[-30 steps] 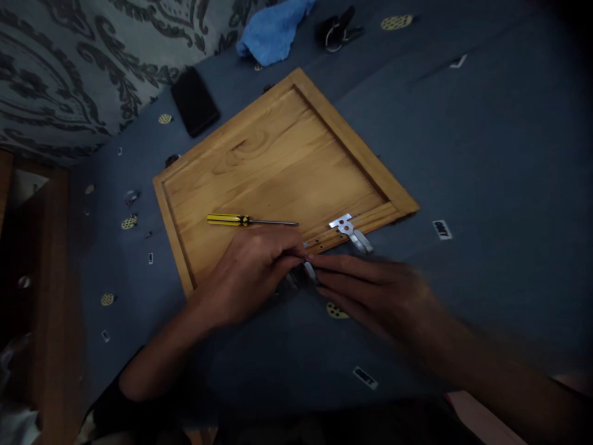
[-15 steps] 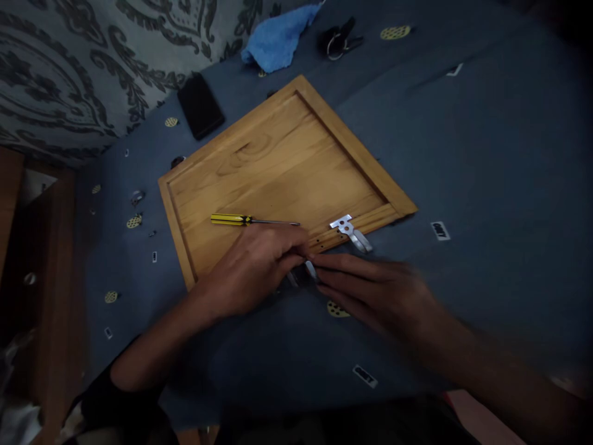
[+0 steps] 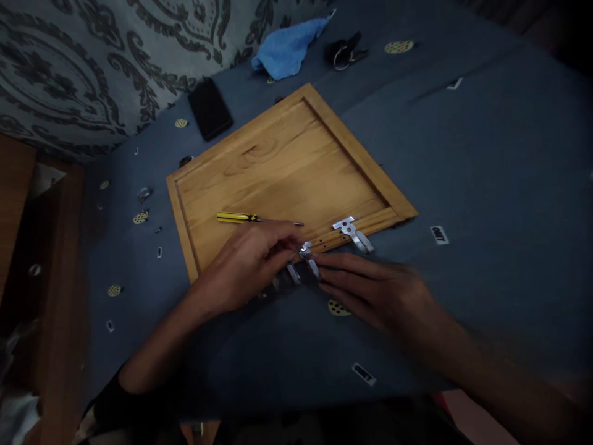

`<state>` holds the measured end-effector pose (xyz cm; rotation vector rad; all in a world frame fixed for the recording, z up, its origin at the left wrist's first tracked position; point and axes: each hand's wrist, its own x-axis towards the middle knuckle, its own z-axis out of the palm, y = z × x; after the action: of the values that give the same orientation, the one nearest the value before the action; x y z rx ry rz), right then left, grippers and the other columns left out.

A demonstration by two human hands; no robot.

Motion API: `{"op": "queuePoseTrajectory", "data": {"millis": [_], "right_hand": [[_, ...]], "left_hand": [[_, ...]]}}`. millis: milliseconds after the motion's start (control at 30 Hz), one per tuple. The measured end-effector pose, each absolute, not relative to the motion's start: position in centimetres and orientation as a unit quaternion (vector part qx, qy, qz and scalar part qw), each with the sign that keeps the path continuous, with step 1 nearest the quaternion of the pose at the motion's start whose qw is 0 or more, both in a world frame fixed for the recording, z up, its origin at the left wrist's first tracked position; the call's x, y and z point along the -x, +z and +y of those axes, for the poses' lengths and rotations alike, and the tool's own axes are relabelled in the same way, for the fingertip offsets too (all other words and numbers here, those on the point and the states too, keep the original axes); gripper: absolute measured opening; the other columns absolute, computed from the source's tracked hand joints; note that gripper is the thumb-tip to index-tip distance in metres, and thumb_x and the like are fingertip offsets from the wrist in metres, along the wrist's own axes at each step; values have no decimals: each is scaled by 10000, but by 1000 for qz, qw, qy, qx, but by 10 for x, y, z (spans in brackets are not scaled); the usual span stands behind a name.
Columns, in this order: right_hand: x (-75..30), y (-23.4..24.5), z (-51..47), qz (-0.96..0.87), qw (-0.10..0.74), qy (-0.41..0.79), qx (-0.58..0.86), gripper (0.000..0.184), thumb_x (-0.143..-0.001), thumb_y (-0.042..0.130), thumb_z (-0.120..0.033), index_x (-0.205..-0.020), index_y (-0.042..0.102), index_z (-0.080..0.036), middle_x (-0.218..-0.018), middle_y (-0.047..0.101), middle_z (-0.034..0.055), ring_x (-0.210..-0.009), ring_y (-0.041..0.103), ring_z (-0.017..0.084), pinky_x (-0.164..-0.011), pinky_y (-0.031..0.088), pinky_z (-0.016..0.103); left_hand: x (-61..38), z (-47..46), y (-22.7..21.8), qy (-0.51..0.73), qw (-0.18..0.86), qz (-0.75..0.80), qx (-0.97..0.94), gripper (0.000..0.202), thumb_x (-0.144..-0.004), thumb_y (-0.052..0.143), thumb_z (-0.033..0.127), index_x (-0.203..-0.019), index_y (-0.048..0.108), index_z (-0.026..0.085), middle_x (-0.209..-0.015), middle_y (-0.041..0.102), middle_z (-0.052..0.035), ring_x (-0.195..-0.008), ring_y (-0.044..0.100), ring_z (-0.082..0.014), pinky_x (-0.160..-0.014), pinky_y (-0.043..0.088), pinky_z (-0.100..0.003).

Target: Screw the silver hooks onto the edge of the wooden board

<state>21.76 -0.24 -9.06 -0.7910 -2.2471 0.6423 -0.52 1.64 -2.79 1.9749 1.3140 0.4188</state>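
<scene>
A wooden cabinet door [image 3: 278, 161] with a raised frame lies on the blue cloth. At its near edge, my left hand [image 3: 250, 262] has its fingers curled and pinched against the left side of a small metal hinge [image 3: 304, 251]. From the other side, the fingertips of my right hand [image 3: 389, 290] press on the arm of that same hinge. Another metal hinge [image 3: 353, 233], with a holed T-shaped plate, rests on the door's edge to the right. Small dark holes show in the wood between the two. A yellow and black screwdriver [image 3: 238, 217] lies on the panel, just beyond my left hand.
Toward the back are a black phone-like rectangle [image 3: 210, 110], a blue rag [image 3: 290, 49] and a bunch of keys [image 3: 343, 52]. Small metal pieces [image 3: 144, 194] lie left of the door. A patterned curtain or wall [image 3: 102, 62] borders the far left.
My left fingers have drawn back slightly to the left, uncovering the hinge's plate. My right hand stays at the hinge's arm. The whole view has shifted a little.
</scene>
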Motion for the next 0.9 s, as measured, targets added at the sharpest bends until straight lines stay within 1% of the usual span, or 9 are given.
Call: {"op": "queuePoseTrajectory", "data": {"millis": [167, 233, 367, 500, 600, 700, 800, 900], "right_hand": [[-217, -95, -2, -863, 325, 231, 310, 309, -1027, 485, -251, -1057, 776, -152, -1160, 783, 84, -910, 792, 207, -833, 671, 290], [-217, -95, -2, -866, 324, 223, 309, 298, -1023, 491, -235, -1043, 778, -160, -1148, 787, 78, -900, 792, 200, -826, 670, 281], [-217, -93, -2, -869, 327, 211, 307, 292, -1022, 495, -224, -1023, 781, -163, -1105, 796, 76, -896, 790, 177, -813, 659, 238], [-217, -91, -2, -873, 329, 203, 299, 316, -1031, 475, -235, -1028, 777, -142, -1078, 799, 92, -891, 791, 180, -808, 661, 249], [-217, -91, -1, -872, 332, 205, 297, 306, -1030, 476, -228, -1040, 774, -160, -1102, 796, 77, -911, 788, 181, -817, 661, 253], [-217, -90, -1, -868, 336, 216, 295, 278, -1020, 495, -213, -1041, 769, -170, -1138, 787, 72, -929, 785, 181, -830, 659, 249], [-217, -90, -2, -864, 341, 229, 292, 246, -1005, 526, -197, -1046, 763, -146, -1141, 783, 99, -945, 783, 194, -856, 656, 264], [-218, -91, -2, -861, 342, 235, 293, 221, -988, 557, -179, -1055, 762, -129, -1142, 780, 115, -953, 781, 195, -883, 647, 267]], "left_hand": [[2, 11, -31, 175, 350, 529, -753, 53, -908, 648, 137, -891, 684, 172, -838, 713, 3, -783, 647, -133, -706, 447, -239], [-1, 13, -31, 178, 354, 530, -750, 49, -892, 665, 127, -877, 682, 170, -828, 706, 4, -781, 644, -136, -704, 441, -244], [-5, 18, -30, 166, 352, 518, -762, 86, -885, 659, 93, -845, 675, 167, -825, 696, 4, -797, 639, -137, -716, 433, -244], [-6, 20, -30, 133, 335, 544, -758, 132, -849, 657, 40, -824, 668, 169, -796, 685, 12, -758, 615, -132, -688, 412, -240], [-6, 19, -31, 123, 324, 557, -755, 139, -825, 667, 25, -822, 669, 164, -778, 682, 10, -715, 596, -125, -675, 403, -241], [-6, 18, -31, 124, 330, 564, -747, 131, -840, 653, 40, -844, 680, 168, -768, 682, 12, -693, 593, -120, -670, 407, -241], [-6, 18, -30, 116, 336, 566, -744, 140, -850, 643, 45, -850, 698, 174, -770, 683, 13, -697, 601, -119, -667, 413, -242], [-5, 19, -28, 111, 336, 559, -750, 78, -886, 663, 119, -848, 702, 175, -776, 686, 8, -709, 607, -127, -695, 431, -255]]}}
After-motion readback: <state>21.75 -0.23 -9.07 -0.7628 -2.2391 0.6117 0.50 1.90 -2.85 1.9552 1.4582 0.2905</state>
